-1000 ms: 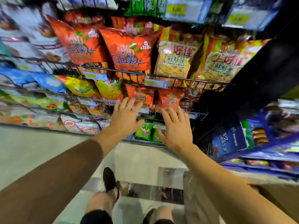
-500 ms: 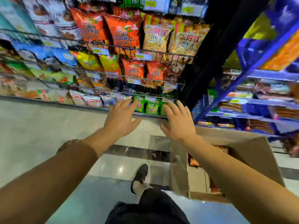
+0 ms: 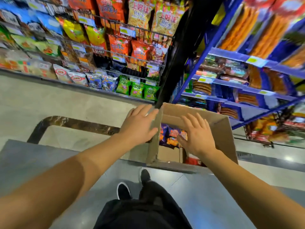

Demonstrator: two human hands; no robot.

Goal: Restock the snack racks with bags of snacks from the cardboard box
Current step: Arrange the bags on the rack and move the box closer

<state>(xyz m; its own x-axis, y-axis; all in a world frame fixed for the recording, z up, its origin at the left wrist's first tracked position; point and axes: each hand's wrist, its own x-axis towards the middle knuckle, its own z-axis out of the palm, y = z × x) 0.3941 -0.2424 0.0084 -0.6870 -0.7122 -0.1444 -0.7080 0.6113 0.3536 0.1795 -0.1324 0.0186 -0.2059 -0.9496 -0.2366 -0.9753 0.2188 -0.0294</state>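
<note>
- The cardboard box (image 3: 221,129) stands open on the floor (image 3: 49,103) at the foot of the wire snack racks (image 3: 132,58), its flaps up; inside, against the far wall, lie purple and orange bags of snacks (image 3: 171,134).
- The right hand (image 3: 196,134) hangs over the box's opening, fingers spread and straight, holding nothing, just above those bags.
- The left hand (image 3: 140,124) is flat and open too, holding nothing, by the box's upright left flap (image 3: 155,134); whether it touches the flap I cannot tell.
- To my eye the step is the reach in for a bag. Better to take one by its top seam or flat between both palms than to squeeze the middle, since puffed bags crush.
- The left hand might well hold that flap aside so the bag comes out clean.
- The racks look fullest up top, with darker gaps in the lower right baskets near the green onion rings bags (image 3: 137,89).
</note>
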